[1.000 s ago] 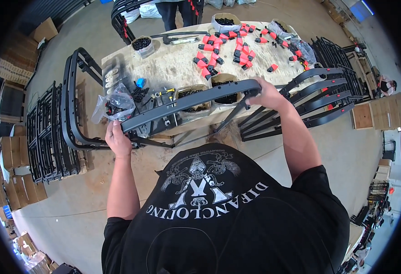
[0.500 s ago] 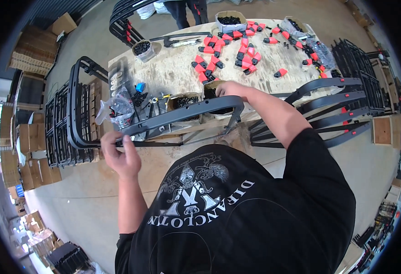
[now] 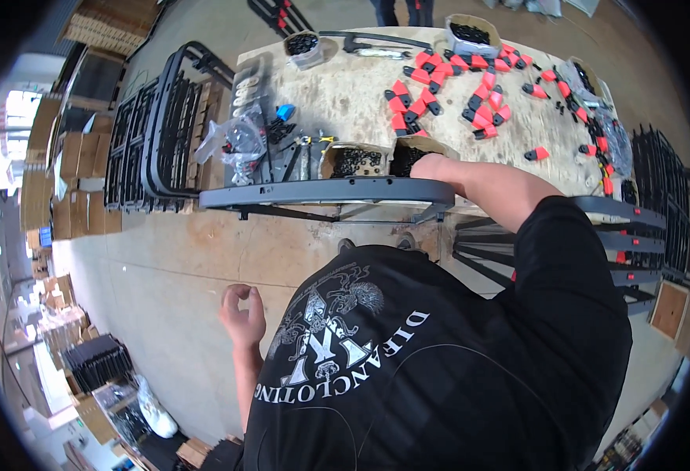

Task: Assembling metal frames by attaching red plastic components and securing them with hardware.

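Note:
My right hand point(image 3: 431, 166) reaches into an open box point(image 3: 449, 149) of small black parts at the near edge of the table; its fingers are hidden inside. My left hand point(image 3: 243, 315) is held over the floor, away from the table, with thumb and fingers curled together; whatever they pinch, if anything, is too small to make out. Between me and the table, a black metal tube frame point(image 3: 321, 191) with a rounded corner lies across the near edge, below the right wrist. Neither hand visibly grips it. Left of the right hand sits another box point(image 3: 328, 166) holding small black pieces.
Many red-and-black caps point(image 3: 482, 118) lie on the wooden table point(image 3: 321, 94). Pliers point(image 3: 306, 141) and a plastic bag point(image 3: 239, 140) are at its left. Black frames point(image 3: 616, 239) stack at the right, others point(image 3: 129, 149) at the left. A person's legs point(image 3: 396, 12) show beyond.
My left hand has come off the black frame, moving back toward my body. My right hand stays at the box of parts. The view has shifted, so the table sits further right.

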The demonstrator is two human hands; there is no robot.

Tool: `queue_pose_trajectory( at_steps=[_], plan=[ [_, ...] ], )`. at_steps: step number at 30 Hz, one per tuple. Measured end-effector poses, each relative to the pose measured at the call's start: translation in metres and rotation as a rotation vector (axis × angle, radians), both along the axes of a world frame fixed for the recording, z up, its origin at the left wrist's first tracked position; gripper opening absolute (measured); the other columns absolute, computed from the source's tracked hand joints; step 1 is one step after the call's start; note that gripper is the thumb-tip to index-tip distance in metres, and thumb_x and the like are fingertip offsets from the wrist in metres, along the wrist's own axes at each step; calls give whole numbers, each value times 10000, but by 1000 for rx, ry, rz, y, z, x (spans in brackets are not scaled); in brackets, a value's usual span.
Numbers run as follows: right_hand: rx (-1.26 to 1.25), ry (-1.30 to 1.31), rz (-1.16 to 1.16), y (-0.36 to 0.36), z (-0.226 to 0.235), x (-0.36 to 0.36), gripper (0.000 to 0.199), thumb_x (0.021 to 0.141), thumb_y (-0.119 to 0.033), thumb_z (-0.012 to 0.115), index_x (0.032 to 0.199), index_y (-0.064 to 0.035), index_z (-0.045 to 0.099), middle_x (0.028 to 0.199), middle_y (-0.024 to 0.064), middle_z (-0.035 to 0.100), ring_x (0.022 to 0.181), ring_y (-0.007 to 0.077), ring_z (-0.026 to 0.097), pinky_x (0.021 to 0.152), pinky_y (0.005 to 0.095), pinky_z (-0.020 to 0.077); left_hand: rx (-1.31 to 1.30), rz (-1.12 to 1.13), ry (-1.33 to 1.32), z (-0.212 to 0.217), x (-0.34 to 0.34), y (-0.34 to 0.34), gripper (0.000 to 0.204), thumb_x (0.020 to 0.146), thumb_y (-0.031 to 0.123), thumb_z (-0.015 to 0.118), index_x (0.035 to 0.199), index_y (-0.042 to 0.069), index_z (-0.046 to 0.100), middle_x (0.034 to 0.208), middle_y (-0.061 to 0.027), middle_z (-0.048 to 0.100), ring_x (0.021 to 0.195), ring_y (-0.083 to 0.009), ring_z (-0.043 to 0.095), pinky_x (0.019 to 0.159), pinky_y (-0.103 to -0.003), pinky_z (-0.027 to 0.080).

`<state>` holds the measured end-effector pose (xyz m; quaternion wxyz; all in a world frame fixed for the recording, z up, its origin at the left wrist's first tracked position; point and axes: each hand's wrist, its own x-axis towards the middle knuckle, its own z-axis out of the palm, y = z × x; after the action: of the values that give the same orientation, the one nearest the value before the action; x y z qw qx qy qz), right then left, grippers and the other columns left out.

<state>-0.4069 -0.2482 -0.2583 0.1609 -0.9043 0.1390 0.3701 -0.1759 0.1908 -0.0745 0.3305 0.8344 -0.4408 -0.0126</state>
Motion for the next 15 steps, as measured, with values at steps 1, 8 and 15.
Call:
queue_pose_trajectory(
  at_steps=[1, 8, 15],
  plan=[
    [18, -14, -49, 1, 13, 4, 388, 832, -317, 556, 1028, -57, 767, 1077, 207, 725, 1016, 364, 706, 850, 462, 559, 13, 36, 29, -3, -4, 10, 63, 883, 12, 664, 856, -4, 609, 815, -103, 625, 747, -219, 585, 710, -325, 484],
    [226, -364, -229, -24, -5, -7, 242, 766, -156, 646, 945, -47, 768, 920, 192, 733, 839, 338, 711, 731, 429, 553, 36, 89, 112, -16, -11, 20, 52, 878, 29, 671, 869, 2, 627, 818, -118, 638, 750, -233, 606, 709, -331, 496],
    [910, -504, -1132, -16, 12, -24, 144, 846, -10, 586, 953, 16, 680, 900, 68, 687, 662, 132, 592, 531, 248, 451, 4, -3, 176, -28, -5, -14, 91, 878, 60, 695, 862, -6, 634, 795, -109, 644, 723, -220, 609, 701, -329, 502]
  ],
)
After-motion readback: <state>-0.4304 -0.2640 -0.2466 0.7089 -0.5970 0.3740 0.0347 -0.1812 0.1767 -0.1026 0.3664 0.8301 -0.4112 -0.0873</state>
